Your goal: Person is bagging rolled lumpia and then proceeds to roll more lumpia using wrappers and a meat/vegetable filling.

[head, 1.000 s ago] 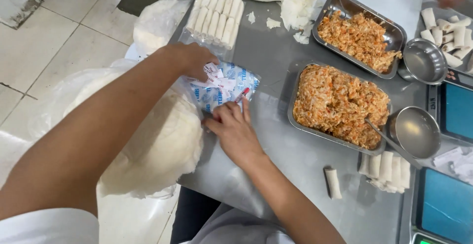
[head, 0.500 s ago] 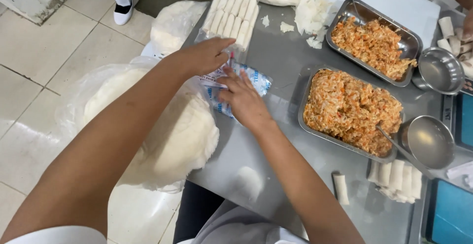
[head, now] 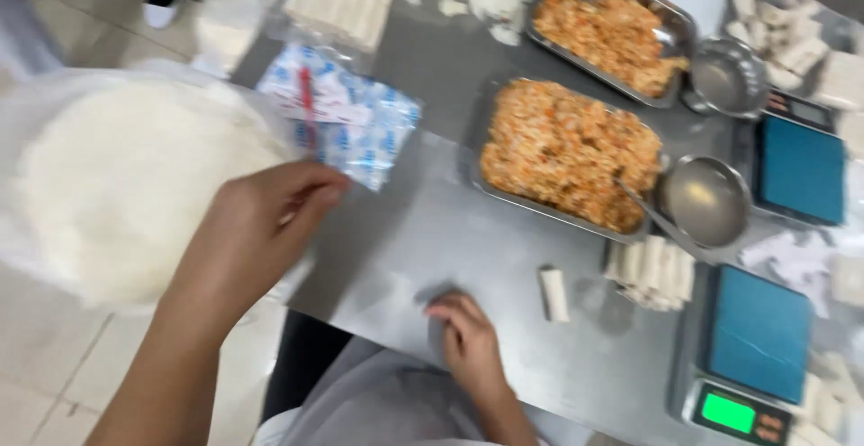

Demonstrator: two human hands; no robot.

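The left hand [head: 256, 230] hangs over the near left edge of the steel table [head: 450, 230], fingers loosely curled and holding nothing, their tips just short of a blue-and-white plastic packet [head: 346, 113] with a red stripe. The packet lies flat on the table, apart from the hand. Beside it to the left sits a large clear bag holding a stack of round white wrappers [head: 126, 185], overhanging the table edge. The right hand [head: 468, 342] rests palm down on the table's near edge, fingers relaxed and empty.

Two rectangular metal trays of orange-flecked filling stand on the table: the nearer tray [head: 567, 153] and the farther tray [head: 616, 32]. Two round metal bowls sit to their right, one [head: 706, 198] by the nearer tray with a utensil handle leaning from it, one [head: 724, 77] by the farther. One single roll [head: 554, 293] lies alone; just beside it is a small cluster of rolls [head: 652, 270], too blurred to count. Two scales with blue platforms [head: 760, 329] [head: 799, 169] stand at the right.
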